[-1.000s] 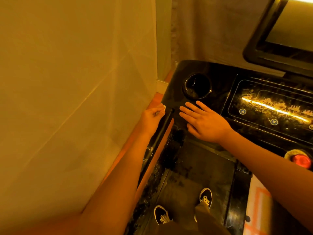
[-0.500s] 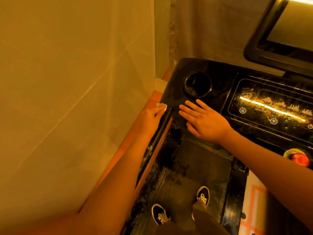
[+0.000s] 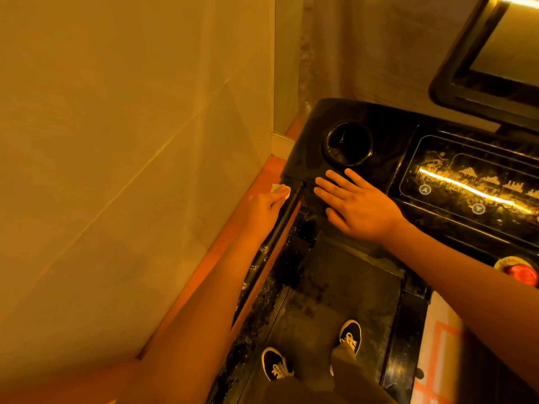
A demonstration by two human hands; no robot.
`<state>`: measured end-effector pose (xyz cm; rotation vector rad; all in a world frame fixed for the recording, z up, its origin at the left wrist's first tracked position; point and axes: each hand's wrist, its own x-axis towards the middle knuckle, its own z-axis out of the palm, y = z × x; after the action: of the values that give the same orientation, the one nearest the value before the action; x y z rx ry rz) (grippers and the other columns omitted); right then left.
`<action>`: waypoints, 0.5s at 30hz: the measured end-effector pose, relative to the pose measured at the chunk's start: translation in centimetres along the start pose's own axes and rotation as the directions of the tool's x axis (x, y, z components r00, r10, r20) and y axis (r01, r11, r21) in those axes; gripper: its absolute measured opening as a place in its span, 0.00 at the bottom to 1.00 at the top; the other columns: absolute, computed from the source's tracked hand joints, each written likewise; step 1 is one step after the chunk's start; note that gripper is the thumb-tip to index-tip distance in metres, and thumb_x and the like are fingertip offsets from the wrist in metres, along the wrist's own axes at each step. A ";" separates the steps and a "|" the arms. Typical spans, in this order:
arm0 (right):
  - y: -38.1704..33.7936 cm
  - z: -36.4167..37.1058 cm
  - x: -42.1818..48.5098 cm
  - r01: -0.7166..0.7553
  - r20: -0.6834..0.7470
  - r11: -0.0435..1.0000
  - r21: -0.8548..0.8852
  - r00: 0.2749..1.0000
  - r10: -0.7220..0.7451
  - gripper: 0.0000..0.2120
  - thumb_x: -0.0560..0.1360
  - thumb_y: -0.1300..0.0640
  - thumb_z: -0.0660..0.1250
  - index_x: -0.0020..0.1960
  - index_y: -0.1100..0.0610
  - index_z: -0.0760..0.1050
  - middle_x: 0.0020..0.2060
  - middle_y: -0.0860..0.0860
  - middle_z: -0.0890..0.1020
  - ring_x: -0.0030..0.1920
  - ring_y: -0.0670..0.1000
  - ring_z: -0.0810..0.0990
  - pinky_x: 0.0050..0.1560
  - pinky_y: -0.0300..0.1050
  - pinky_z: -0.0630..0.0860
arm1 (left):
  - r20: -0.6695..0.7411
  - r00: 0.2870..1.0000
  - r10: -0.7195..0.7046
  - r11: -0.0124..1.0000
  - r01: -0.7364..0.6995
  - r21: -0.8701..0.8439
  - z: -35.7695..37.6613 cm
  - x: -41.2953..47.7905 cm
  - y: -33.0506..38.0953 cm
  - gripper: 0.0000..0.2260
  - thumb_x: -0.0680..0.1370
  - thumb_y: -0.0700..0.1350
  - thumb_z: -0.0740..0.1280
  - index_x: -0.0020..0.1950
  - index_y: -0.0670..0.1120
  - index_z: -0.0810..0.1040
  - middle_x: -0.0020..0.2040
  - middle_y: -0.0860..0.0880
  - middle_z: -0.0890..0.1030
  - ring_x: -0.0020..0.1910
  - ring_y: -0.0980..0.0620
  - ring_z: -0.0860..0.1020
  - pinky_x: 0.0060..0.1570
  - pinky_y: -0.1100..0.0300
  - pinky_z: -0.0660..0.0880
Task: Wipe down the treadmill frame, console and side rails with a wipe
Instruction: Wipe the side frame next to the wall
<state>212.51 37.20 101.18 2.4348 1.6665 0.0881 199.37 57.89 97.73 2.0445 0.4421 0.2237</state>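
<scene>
A black treadmill console (image 3: 388, 141) fills the upper right, with a round cup holder (image 3: 348, 144) and a glossy control panel (image 3: 472, 185). From its left corner a black side rail (image 3: 271, 243) runs down toward me. My left hand (image 3: 264, 207) holds a small white wipe (image 3: 76, 190) against the top of that rail, on its wall side, where the rail meets the console. My right hand (image 3: 358, 204) lies flat with straight fingers on the console's front edge below the cup holder.
A pale wall (image 3: 131, 141) stands close on the left, with an orange floor strip (image 3: 221, 252) between it and the treadmill. My two shoes (image 3: 312, 357) stand on the dark belt (image 3: 344, 293). A red stop button (image 3: 522, 272) sits at the right; a screen (image 3: 501, 45) rises above.
The two hands keep nearly the same places. More of the white wipe shows at my left fingertips by the rail's top end.
</scene>
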 end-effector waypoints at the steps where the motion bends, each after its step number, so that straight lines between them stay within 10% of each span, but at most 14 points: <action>1: 0.0 0.0 0.0 -0.002 0.004 1.000 0.001 1.000 0.002 0.27 0.84 0.42 0.45 0.79 0.52 0.59 0.79 0.51 0.60 0.80 0.53 0.50 0.79 0.57 0.45 | -0.005 1.000 0.008 1.000 -0.008 0.000 0.0 0.1 -0.1 0.14 0.82 0.40 0.65 0.68 0.45 0.78 0.66 0.43 0.79 0.64 0.54 0.77 0.63 0.69 0.71; 6: -0.1 0.0 0.0 -0.005 0.011 1.000 -0.014 1.000 0.005 0.27 0.84 0.42 0.46 0.80 0.52 0.58 0.79 0.51 0.59 0.80 0.53 0.49 0.79 0.58 0.45 | 0.013 1.000 0.011 0.997 -0.012 0.074 -0.9 -3.0 -1.3 0.13 0.82 0.40 0.66 0.67 0.44 0.78 0.56 0.38 0.84 0.49 0.72 0.77 0.51 0.69 0.72; 10: -0.2 0.0 0.0 -0.005 0.007 1.000 -0.019 1.000 0.005 0.27 0.84 0.42 0.47 0.79 0.52 0.59 0.79 0.51 0.60 0.80 0.53 0.50 0.79 0.57 0.45 | -0.008 1.000 0.019 0.992 -0.018 0.123 -0.5 -4.1 -2.8 0.14 0.81 0.40 0.67 0.67 0.47 0.76 0.65 0.45 0.79 0.60 0.50 0.80 0.55 0.83 0.66; 15: -0.2 -0.1 0.0 -0.008 0.004 1.000 -0.021 1.000 0.008 0.28 0.83 0.42 0.46 0.79 0.52 0.59 0.79 0.51 0.60 0.80 0.53 0.50 0.79 0.57 0.45 | 0.014 0.999 -0.030 0.999 0.030 0.034 -0.5 -2.3 -1.5 0.13 0.82 0.40 0.66 0.67 0.41 0.78 0.66 0.42 0.78 0.65 0.52 0.75 0.59 0.80 0.67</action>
<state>212.33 37.24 101.24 2.4247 1.6465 0.1017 196.77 58.00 96.67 2.0701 0.4702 0.1838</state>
